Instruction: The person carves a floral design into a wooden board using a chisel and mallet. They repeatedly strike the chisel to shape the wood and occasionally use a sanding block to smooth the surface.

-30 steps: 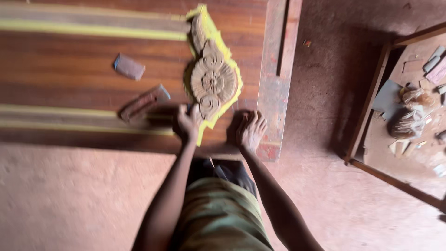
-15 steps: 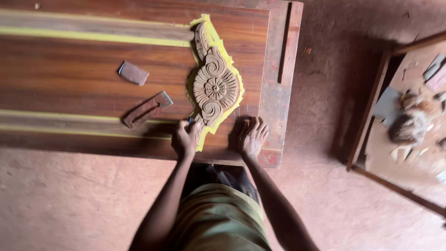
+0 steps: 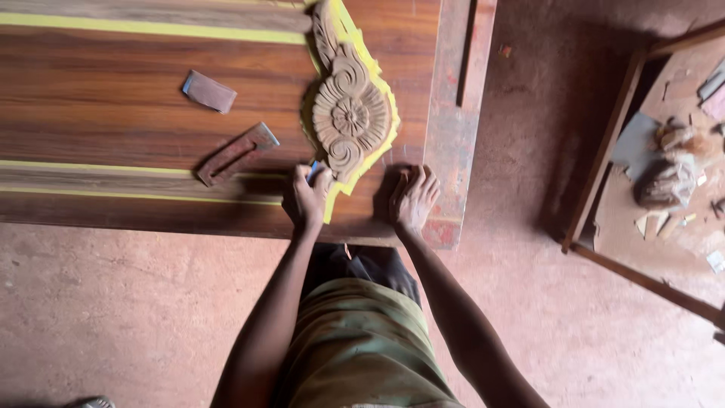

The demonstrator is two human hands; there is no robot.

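A carved wooden ornament [image 3: 350,113] with a round flower and scrolls lies on a dark wooden panel [image 3: 113,121], edged by yellow tape [image 3: 381,143]. My left hand [image 3: 306,200] grips a small blue-tipped tool at the carving's lower end, fingers closed around it. My right hand [image 3: 413,198] rests flat on the panel just right of the carving, fingers spread, holding nothing.
A folded piece of sandpaper [image 3: 209,91] and a small wooden block [image 3: 236,153] lie on the panel to the left. A reddish board [image 3: 457,113] borders the panel's right end. A wooden frame with scraps and rags [image 3: 664,181] stands on the earthen floor at right.
The view has shifted a little, so the panel and carving sit higher in the picture. My left hand has moved up against the carving's lower tip. My right hand stays pressed on the panel.
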